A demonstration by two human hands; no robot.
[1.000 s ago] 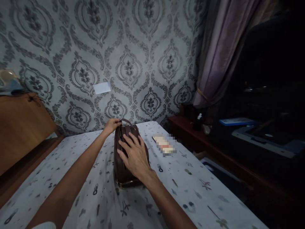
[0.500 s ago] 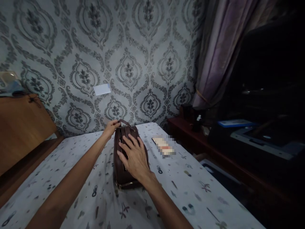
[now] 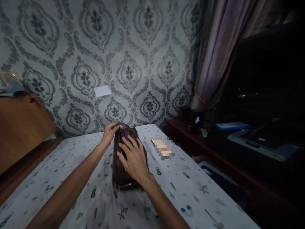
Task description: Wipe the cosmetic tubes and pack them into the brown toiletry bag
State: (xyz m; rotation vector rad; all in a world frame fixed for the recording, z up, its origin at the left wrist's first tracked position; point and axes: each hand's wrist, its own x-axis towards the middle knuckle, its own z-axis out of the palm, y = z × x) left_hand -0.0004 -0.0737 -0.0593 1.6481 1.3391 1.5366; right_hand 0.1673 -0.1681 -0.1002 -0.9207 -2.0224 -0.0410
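Observation:
A dark brown handbag (image 3: 119,176) with zips and a carry handle (image 3: 125,126) lies on the patterned sheet in front of me. At its far left corner, my left hand (image 3: 110,133) has its fingers closed at the handle's end; whether they also pinch a zip pull is hidden. My right hand (image 3: 133,158) rests flat on top of the bag with fingers spread, covering part of the zipped upper side.
Right of the bag lies a phone (image 3: 163,148), partly pixelated. A wooden board (image 3: 26,127) borders the bed on the left. Along the right runs a dark red ledge (image 3: 175,125) with small dark items, below a purple curtain (image 3: 212,57). A patterned wall stands behind.
Both hands keep nearly the same places on the bag. The view has shifted slightly, and the bag's far end with the handle sits a touch lower in the picture.

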